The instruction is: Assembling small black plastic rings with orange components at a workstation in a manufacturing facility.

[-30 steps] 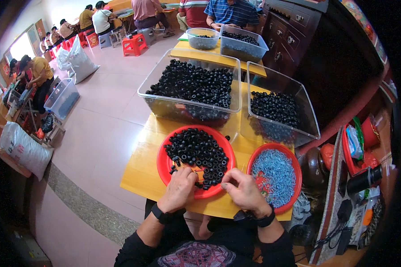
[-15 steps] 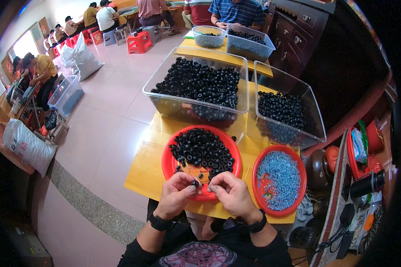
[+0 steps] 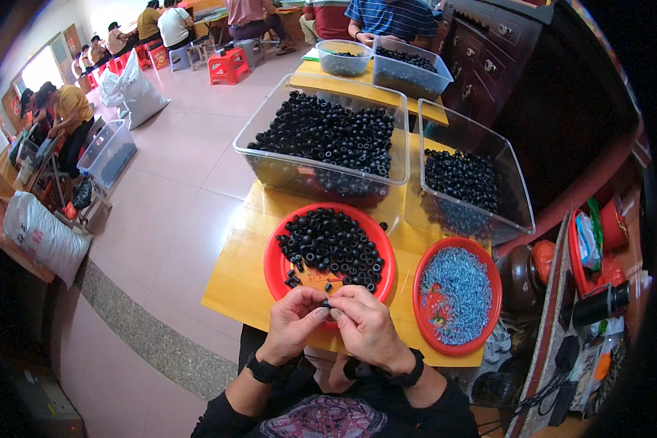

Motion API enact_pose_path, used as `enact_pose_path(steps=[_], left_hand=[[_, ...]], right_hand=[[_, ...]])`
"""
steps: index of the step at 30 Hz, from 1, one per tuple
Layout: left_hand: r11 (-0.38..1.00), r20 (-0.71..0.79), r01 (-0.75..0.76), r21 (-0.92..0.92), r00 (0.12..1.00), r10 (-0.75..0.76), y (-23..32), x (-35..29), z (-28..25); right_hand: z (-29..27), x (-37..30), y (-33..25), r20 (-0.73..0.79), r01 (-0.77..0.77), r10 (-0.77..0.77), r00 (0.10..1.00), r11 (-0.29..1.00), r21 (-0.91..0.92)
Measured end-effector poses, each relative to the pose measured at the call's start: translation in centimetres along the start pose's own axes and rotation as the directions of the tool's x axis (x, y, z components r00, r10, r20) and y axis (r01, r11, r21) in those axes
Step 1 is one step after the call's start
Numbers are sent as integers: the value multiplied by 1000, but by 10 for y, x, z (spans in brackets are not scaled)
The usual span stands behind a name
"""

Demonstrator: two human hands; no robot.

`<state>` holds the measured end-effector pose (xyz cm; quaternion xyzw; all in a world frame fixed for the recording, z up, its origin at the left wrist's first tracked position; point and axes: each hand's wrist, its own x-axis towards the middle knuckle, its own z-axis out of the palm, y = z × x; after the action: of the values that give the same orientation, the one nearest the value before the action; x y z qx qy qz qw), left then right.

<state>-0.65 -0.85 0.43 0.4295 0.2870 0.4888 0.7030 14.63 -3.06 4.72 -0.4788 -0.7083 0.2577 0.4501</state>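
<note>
Over the near rim of a red round tray (image 3: 271,271), my two hands meet fingertip to fingertip. My left hand (image 3: 292,323) is closed in a pinch on a small black ring-shaped part (image 3: 325,304). Against that part press the pinched fingers of my right hand (image 3: 369,325); whatever they hold is too small and covered to make out. A heap of black ring-shaped parts (image 3: 328,237) fills the tray's far side, with a few loose ones near my fingertips. Right of my right hand, a second red tray (image 3: 421,310) holds many tiny clear-blue pieces (image 3: 463,285).
Behind the trays, a large clear bin (image 3: 244,152) and another clear bin (image 3: 522,193) hold black parts on the yellow table (image 3: 230,281). A cluttered shelf (image 3: 544,365) borders the right side. White sacks (image 3: 142,95), stools and several seated people are farther off.
My right hand has moved left and its fingertips now meet the black part in my left hand. Earlier the hands were slightly apart.
</note>
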Motion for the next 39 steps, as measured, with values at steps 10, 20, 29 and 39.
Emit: enact_pose_path(steps=[10, 20, 29, 39], left_hand=[[972, -118, 22, -233, 992, -50, 2, 3, -19], [957, -137, 43, -289, 987, -85, 4, 4, -22], [952, -122, 53, -300, 988, -93, 2, 5, -24], [942, -7, 56, -331, 998, -61, -2, 7, -10]], right_hand=[[-25, 32, 19, 173, 80, -47, 984, 978, -191], [13, 42, 54, 422, 313, -85, 903, 803, -507], [8, 41, 51, 293, 181, -89, 952, 935, -306], [-3, 25, 23, 249, -456, 392, 886, 833, 314]])
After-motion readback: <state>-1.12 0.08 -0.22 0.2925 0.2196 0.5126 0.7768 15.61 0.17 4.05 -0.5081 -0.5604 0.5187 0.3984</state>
